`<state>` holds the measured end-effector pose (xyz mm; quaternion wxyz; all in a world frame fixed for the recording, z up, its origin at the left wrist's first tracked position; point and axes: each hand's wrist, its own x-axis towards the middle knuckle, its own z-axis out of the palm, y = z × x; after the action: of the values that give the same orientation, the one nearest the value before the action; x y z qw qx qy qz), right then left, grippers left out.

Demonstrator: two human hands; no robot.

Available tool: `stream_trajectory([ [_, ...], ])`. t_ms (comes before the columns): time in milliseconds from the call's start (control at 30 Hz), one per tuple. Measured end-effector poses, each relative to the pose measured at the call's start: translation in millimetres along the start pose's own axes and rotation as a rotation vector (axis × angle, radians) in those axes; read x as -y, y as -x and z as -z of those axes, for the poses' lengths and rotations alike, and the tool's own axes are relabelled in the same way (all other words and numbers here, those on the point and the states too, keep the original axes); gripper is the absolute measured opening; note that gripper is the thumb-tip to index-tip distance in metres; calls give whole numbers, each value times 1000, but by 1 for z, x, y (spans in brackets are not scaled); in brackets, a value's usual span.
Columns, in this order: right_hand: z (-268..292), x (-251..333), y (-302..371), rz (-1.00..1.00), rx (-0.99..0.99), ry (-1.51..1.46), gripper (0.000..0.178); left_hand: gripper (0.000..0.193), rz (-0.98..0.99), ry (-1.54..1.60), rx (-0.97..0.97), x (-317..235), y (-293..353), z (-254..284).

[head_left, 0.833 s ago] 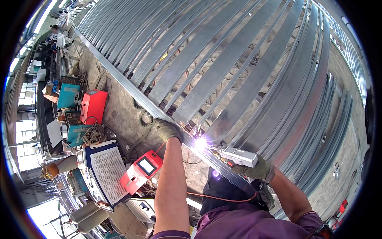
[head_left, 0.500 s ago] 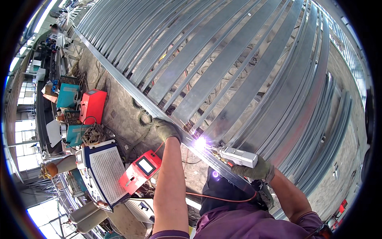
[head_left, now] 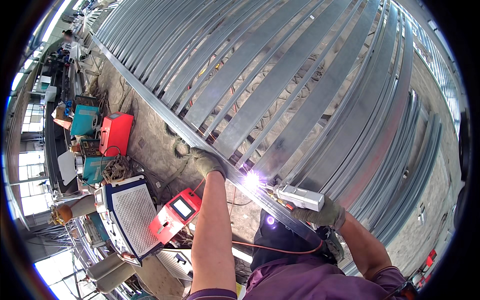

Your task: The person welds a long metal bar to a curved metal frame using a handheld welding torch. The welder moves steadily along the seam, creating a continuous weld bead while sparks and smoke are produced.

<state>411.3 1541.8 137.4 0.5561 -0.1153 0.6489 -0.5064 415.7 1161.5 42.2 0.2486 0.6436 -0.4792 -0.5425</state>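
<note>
My right hand [head_left: 324,212], in a grey-green glove, grips a silver boxy welding gun [head_left: 301,197]. At its tip a bright white-violet arc [head_left: 251,179] glares and hides the spot it touches. That spot lies where the long metal edge rail [head_left: 159,106] of a flat frame meets the end of a steel strip [head_left: 290,145]. My left hand [head_left: 207,163], gloved alike, holds the rail just to the left of the arc, its fingertips partly out of sight. An orange cable [head_left: 280,251] loops across my lap toward the gun.
Rows of parallel steel strips spread beyond the rail. To the left stand a red machine with a screen [head_left: 182,206], a white perforated cabinet [head_left: 131,215], a red case [head_left: 116,133] and teal machines [head_left: 85,120]. Loose cables litter the concrete floor [head_left: 150,135]. Long metal profiles [head_left: 407,185] lie at right.
The view has shifted very slightly, and the frame sits a little farther left in it. Both hands keep their hold, and the arc still burns at about the same place.
</note>
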Motion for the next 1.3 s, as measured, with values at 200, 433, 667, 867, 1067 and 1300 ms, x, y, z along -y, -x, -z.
stream_trajectory([
  [200, 0, -3, 0, 11, 17, -41, 65, 101, 8, 41, 0, 6, -6, 1],
  [433, 1, 10, 5, -37, 16, -20, 63, 100, -43, -63, -37, 15, -17, 4],
  [667, 0, 6, 7, -8, -5, -31, 60, 101, -40, -75, -74, 9, -10, 2],
  [867, 2, 5, 10, -35, 2, -40, 60, 104, -8, -16, -31, 2, -3, 0],
  [1067, 2, 7, 10, -92, 11, -52, 59, 103, -19, -50, -30, 1, -3, 1],
  [1300, 6, 5, 13, -79, 28, -12, 62, 97, -25, -113, -52, -4, 3, 0],
])
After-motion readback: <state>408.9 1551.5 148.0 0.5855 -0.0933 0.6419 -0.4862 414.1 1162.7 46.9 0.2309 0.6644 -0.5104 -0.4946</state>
